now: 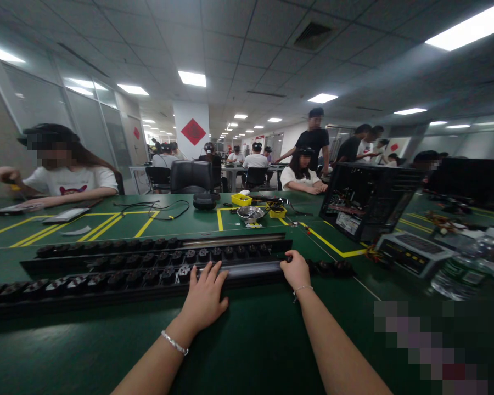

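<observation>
Long black strips lie across the green table [247,340] in front of me, fitted with rows of black socket-like modules. On the nearest strip [247,272], a stretch of channel between my hands has no modules in it. My left hand [206,291] rests there with fingers spread, fingertips on the strip beside a module with a lighter face [184,273]. Toward the strip's right end, my right hand [296,269] is closed, thumb and fingers pinching a small black part [288,257]. Most of that part is hidden by the fingers. Behind lies another strip [216,252] with modules.
An open computer case [366,200], a power supply unit [414,252] and a water bottle [461,269] stand to the right. Beyond the strips are a metal bowl [250,213], a yellow tray [241,199] and cables. People sit at the table's far side.
</observation>
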A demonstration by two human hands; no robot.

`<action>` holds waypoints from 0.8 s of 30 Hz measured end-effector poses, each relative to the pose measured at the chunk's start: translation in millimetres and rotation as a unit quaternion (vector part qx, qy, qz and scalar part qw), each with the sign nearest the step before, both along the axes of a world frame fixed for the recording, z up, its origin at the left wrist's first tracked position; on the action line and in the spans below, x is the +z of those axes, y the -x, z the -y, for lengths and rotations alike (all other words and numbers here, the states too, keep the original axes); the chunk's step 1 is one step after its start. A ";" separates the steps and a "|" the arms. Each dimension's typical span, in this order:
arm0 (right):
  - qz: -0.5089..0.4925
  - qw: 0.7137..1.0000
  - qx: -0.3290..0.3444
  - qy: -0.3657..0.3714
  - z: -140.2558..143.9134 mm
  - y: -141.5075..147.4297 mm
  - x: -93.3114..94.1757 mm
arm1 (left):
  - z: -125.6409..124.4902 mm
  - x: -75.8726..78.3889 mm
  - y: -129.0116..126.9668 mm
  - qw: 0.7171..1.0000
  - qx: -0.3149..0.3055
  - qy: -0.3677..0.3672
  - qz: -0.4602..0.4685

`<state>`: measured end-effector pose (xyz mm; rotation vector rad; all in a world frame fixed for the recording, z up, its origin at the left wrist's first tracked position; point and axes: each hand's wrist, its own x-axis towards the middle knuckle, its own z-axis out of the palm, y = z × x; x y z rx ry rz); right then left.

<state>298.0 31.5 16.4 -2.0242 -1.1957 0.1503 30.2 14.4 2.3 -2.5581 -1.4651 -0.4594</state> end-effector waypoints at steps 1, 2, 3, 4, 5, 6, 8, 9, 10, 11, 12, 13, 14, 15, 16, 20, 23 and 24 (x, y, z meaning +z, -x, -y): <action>0.003 1.000 0.001 -0.001 -0.1 -0.9 -0.1 | 0.0 -0.1 0.0 1.000 0.000 -0.001 0.000; 0.005 1.000 0.003 -0.003 -0.2 -1.5 -0.2 | -0.1 -0.2 0.0 1.000 0.000 -0.002 0.000; 0.006 1.000 0.005 -0.005 -0.2 -1.8 -0.3 | -0.1 -0.2 -0.1 1.000 0.001 -0.002 0.001; 0.008 1.000 0.006 -0.007 -0.3 -1.9 -0.4 | -0.1 -0.2 -0.1 1.000 0.001 -0.001 0.002; 0.009 1.000 0.006 -0.008 -0.3 -2.0 -0.5 | -0.1 -0.1 -0.2 1.000 0.002 -0.001 0.002; 0.011 1.000 0.005 -0.010 -0.3 -2.1 -0.7 | -0.1 0.1 -0.2 1.000 0.003 0.000 0.002; 0.017 1.000 0.002 -0.013 -0.2 -3.0 -1.2 | -0.1 0.3 -0.2 1.000 0.006 0.000 -0.002; 0.019 1.000 0.001 -0.014 -0.1 -3.9 -1.6 | -0.2 0.3 -0.2 1.000 0.006 0.001 -0.004; 0.020 1.000 -0.002 -0.014 0.0 -5.1 -2.2 | -0.3 0.2 -0.1 1.000 0.007 0.001 -0.005; 0.020 1.000 -0.004 -0.011 0.1 -6.5 -2.8 | -0.4 0.0 0.0 1.000 0.007 0.002 -0.005; 0.018 1.000 -0.007 -0.008 0.1 -8.0 -3.5 | -0.6 -0.3 0.2 1.000 0.006 0.003 -0.003; 0.015 1.000 -0.009 -0.003 0.2 -9.4 -4.3 | -0.8 -0.7 0.3 1.000 0.004 0.003 -0.001; 0.011 1.000 -0.010 0.002 0.2 -10.8 -5.2 | -1.0 -1.0 0.5 1.000 0.002 0.003 0.001; 0.006 1.000 -0.010 0.005 0.1 -12.0 -6.0 | -1.2 -1.4 0.5 1.000 0.001 0.002 0.003; 0.004 1.000 -0.010 0.006 0.0 -12.9 -6.7 | -1.3 -1.6 0.5 1.000 0.000 0.002 0.005; 0.011 1.000 -0.013 -0.003 0.4 -13.0 -6.9 | -1.7 -1.7 0.3 1.000 0.000 0.006 0.003; 0.013 1.000 -0.019 0.005 1.6 -10.6 -4.2 | -2.4 -1.8 0.4 1.000 -0.001 0.008 0.001; 0.011 1.000 -0.021 0.010 2.0 -10.0 -3.3 | -2.6 -2.0 0.5 1.000 -0.001 0.007 0.002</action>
